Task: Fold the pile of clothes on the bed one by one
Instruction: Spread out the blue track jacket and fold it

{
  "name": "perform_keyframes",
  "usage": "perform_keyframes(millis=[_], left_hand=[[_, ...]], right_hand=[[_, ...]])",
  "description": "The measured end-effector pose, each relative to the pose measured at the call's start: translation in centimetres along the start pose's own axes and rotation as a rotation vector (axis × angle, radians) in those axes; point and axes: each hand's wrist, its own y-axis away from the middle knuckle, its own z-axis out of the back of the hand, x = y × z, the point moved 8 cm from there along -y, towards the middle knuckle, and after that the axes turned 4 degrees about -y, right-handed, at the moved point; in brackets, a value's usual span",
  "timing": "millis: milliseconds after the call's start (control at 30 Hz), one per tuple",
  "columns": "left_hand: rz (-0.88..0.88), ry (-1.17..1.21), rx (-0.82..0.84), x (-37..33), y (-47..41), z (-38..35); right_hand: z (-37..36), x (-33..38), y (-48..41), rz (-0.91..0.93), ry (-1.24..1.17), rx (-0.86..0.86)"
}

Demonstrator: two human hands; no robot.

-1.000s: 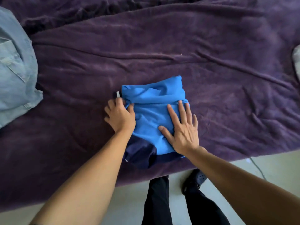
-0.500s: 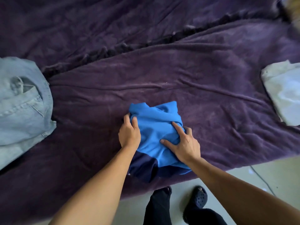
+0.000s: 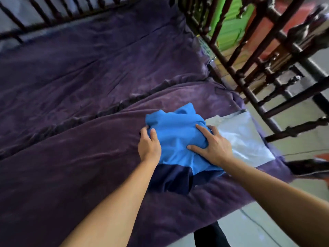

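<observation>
Since half a second before, I had carried the blue garment [image 3: 176, 132] rightward across the bed, and the view had swung with it. My left hand [image 3: 149, 145] kept its grip on the bundle's left edge, fingers curled under and thumb on top. My right hand [image 3: 213, 148] clutched the right side, its fingers dug into the cloth. The bundle sat low on the purple blanket [image 3: 89, 122], its right edge meeting the folded white cloth [image 3: 243, 138] that lay by the wooden rail [image 3: 249, 68]. I judged the folding of this piece done and the stacking in hand. The next move called for setting it squarely on the white cloth, then letting go with both hands without the folds springing open.
</observation>
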Motion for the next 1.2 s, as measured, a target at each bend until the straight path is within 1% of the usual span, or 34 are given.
perform_keyframes(millis=[133, 200, 267, 333, 367, 400, 433, 500, 533, 567, 600, 700, 767, 867, 967, 1067, 1133, 1200], left_hand=[[0.046, 0.066, 0.03, -8.5, -2.7, -7.9], [0.027, 0.079, 0.032, -12.2, -4.5, -11.5], [-0.003, 0.081, 0.022, -15.1, -6.8, -14.9], [-0.006, 0.04, 0.044, -16.4, -9.2, -18.4], [-0.022, -0.014, 0.067, -16.7, -10.0, -20.1], [-0.064, -0.119, 0.085, -16.9, -10.6, -21.5], [-0.142, -0.292, 0.097, -17.0, -10.8, -22.8], [-0.396, -0.694, 0.132, -17.0, -10.4, -25.6], [-0.499, -0.833, 0.188, -16.3, -10.2, -27.1], [-0.546, -0.918, 0.255, -15.3, -10.2, -28.4], [-0.553, -0.964, 0.311, -14.2, -10.4, -29.3], [-0.544, -1.029, 0.387, -11.5, -10.9, -31.2], [-0.549, -1.055, 0.382, -10.6, -10.8, -32.0], [-0.545, -1.075, 0.355, -10.1, -10.4, -32.4], [-0.484, -1.074, 0.415, -10.1, -9.3, -30.8], [-0.419, -1.094, 0.497, -9.3, -6.5, -26.7], [-0.383, -1.095, 0.521, -8.2, -3.9, -23.0], [-0.315, -1.048, 0.506, -6.5, -0.9, -18.7]], right_hand=[[7.1, -6.9, -8.2, 0.044, 0.045, -0.024], [10.2, -9.9, -12.0, 0.056, 0.091, -0.055], [12.1, -12.7, -15.5, 0.048, 0.095, -0.067], [12.5, -15.5, -18.7, 0.023, 0.071, -0.054], [12.2, -16.8, -20.0, 0.014, 0.067, -0.044], [11.7, -17.7, -21.1, 0.015, 0.078, -0.036], [10.9, -18.4, -21.8, 0.029, 0.113, -0.028], [8.1, -19.1, -22.4, 0.08, 0.258, 0.005], [6.6, -19.2, -22.3, 0.104, 0.308, 0.018], [5.3, -19.4, -22.2, 0.119, 0.324, 0.024], [4.2, -19.8, -22.0, 0.125, 0.321, 0.027], [1.7, -21.0, -21.8, 0.155, 0.371, 0.009], [1.2, -21.3, -21.8, 0.176, 0.41, -0.019], [0.6, -21.4, -21.9, 0.181, 0.465, 0.008], [1.3, -20.9, -21.7, 0.134, 0.513, 0.056], [2.6, -19.6, -20.3, 0.036, 0.508, 0.102], [3.5, -17.5, -18.2, 0.028, 0.507, 0.144], [3.4, -14.7, -15.0, 0.056, 0.462, 0.208]])
